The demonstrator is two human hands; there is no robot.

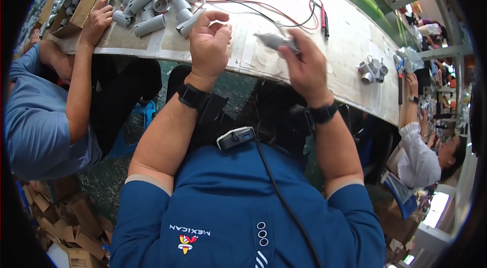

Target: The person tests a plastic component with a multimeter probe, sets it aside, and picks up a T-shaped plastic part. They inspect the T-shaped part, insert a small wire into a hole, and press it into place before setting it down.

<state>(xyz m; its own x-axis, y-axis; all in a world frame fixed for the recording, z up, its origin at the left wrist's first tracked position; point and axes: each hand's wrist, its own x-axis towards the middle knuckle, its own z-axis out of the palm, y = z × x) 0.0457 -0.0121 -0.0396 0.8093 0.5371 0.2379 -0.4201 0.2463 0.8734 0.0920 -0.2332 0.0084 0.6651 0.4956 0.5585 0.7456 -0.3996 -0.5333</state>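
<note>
My right hand [307, 67] holds a grey plastic tubular part [276, 42] above the table's near edge, its tip pointing left. Motion smears the part, so its exact kind does not show. To its left, my left hand [209, 47] is raised with the fingers curled in toward the thumb; whatever may be between them is hidden. Just beside that hand lies a grey tube [187, 26] at the edge of a heap of grey plastic tubular housings [147, 2], some with thin wires. A red test probe [323, 17] lies beyond my right hand, with red and black leads trailing left.
The white worktable [243, 57] spans the front. Several short grey fittings [373, 70] stand at its right, near a blue-handled tool [400, 78]. A co-worker's hand [96, 22] rests by a cardboard box [78, 12] at left; another person [418, 159] sits at right.
</note>
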